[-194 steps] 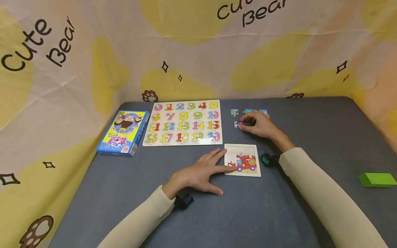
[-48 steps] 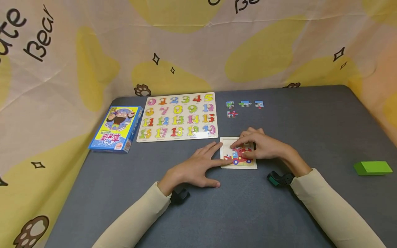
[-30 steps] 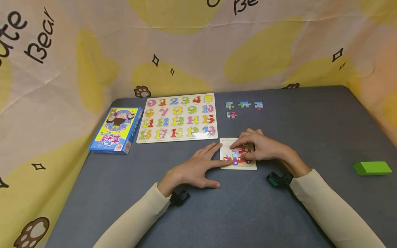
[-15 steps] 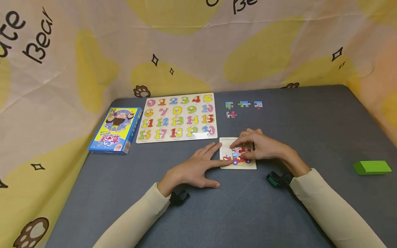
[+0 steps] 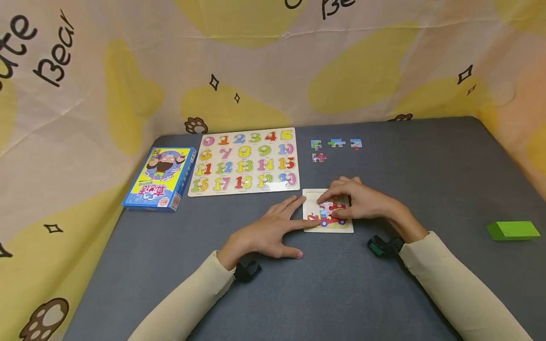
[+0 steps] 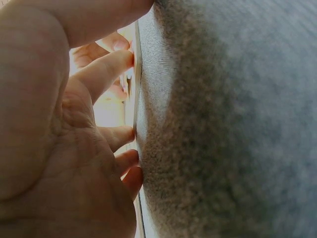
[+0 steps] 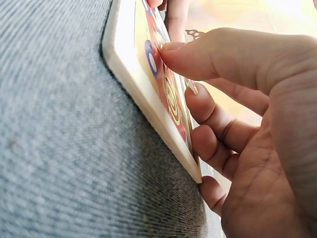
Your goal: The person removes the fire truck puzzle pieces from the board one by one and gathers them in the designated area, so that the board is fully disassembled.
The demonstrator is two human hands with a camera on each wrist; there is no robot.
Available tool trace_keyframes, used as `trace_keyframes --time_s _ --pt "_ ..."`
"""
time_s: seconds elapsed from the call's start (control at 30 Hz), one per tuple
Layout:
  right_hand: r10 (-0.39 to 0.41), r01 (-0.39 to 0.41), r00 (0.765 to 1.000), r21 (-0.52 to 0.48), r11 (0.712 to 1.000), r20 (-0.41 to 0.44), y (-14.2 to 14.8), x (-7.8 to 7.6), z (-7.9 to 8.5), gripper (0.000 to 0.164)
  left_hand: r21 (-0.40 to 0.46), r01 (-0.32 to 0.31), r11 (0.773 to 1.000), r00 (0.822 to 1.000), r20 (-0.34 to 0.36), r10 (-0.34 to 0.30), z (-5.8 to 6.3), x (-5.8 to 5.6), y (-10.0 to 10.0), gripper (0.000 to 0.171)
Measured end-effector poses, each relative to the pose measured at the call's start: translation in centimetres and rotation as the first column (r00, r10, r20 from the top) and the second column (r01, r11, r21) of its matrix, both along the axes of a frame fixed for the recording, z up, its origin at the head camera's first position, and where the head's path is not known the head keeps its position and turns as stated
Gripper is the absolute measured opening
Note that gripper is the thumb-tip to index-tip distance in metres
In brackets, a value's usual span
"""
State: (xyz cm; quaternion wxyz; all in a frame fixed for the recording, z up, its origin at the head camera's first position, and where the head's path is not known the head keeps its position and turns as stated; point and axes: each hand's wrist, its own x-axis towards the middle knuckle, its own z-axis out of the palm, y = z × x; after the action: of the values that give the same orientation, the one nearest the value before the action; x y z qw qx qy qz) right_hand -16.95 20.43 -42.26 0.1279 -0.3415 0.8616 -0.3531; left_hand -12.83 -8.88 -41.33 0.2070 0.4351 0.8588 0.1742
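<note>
A small square jigsaw board with a light frame and a red truck picture lies on the table. My left hand is spread flat at its left side. The index fingertip touches the picture's lower left, and other fingertips reach the frame's left edge. My right hand is over the board's upper right, thumb and index fingertip at either side of a pink-and-blue puzzle piece on the truck. In the right wrist view the thumb meets the picture, and the lower fingers curl beside the frame.
Several loose puzzle pieces lie behind the board. A number board lies at the back left, with a blue-and-yellow box beside it. A green block sits far right on the grey table. A printed cloth hangs behind.
Since the oldest frame my right hand has come from the loose pieces to the board, and a piece now shows there at the truck. Over the last second both hands are almost still.
</note>
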Motion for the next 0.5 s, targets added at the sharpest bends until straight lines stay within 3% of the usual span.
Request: trace_keyframes --time_s 0.5 --pt "0.014 -0.015 0.999 -0.034 0.999 -0.033 0.23 0.02 -0.17 0.033 -0.003 -0.001 1.0 1.0 -0.005 0.001 0.06 0.05 0.05 0.076"
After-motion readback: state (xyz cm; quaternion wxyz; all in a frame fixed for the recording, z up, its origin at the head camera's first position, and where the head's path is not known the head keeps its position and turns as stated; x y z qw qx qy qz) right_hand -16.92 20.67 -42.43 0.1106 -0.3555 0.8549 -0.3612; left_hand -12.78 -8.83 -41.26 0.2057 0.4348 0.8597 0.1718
